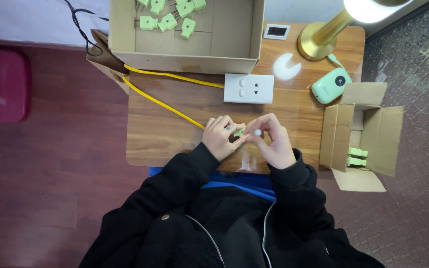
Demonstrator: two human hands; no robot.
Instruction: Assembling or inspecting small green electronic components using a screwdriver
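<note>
Fingers of the left hand (220, 136) pinch a small pale-green plastic part (239, 132), which sits between both hands just above the near edge of the wooden table (175, 134). Right hand (274, 141): fingers curled together, thumb and forefinger closed on a small white round-tipped piece (257, 132) just beside the green part. Part is mostly hidden; exact shape cannot be told.

Table: smooth brown wood grain, glossy near the hands. A yellow cable (167, 104) runs across it, ending at the left hand. Beyond the hands, a white rectangular socket block (249, 88), matte plastic. Farther back, an open cardboard box (234, 44) holding several more green parts (167, 20). To the right, a brass-coloured lamp base (319, 42), a mint-green rounded device (330, 85), and a second open cardboard box (368, 134) with two green pieces (357, 156) inside.
</note>
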